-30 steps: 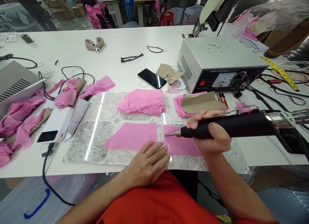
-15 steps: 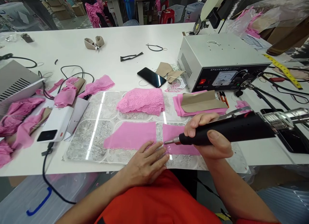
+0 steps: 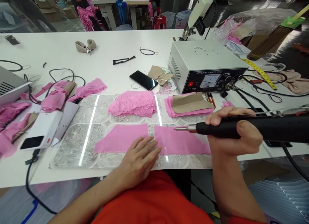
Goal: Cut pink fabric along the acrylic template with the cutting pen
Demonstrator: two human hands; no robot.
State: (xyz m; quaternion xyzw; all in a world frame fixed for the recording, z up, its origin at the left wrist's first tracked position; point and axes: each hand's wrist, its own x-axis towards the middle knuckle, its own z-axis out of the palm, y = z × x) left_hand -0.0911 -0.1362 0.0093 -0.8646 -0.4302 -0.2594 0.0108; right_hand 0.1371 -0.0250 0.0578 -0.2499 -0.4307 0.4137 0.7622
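My left hand (image 3: 141, 158) lies flat with its fingers stretched out, its fingertips between and over the near edges of two flat pink fabric pieces. One piece (image 3: 123, 138) tapers to the left, the other (image 3: 181, 142) tapers to the right. My right hand (image 3: 238, 134) is wrapped round a black pen-like tool (image 3: 265, 129) with a metal tip, which points left above the right piece. Both pieces lie on a clear patterned mat (image 3: 72, 147). Behind them are a stack of pink lace (image 3: 134, 103) and a pile of pink pieces topped by a beige one (image 3: 187, 103).
A grey control box (image 3: 207, 63) with cables stands at the back right, a black phone (image 3: 143, 80) beside it. At the left are a white power bank (image 3: 44, 129) and pink scraps (image 3: 89, 88). Yellow tape (image 3: 262, 74) lies at the right. A person sits behind the table.
My right hand has moved right with the tool, and its tip has come away from my left fingertips. The view has shifted, and the right fabric piece is more exposed.
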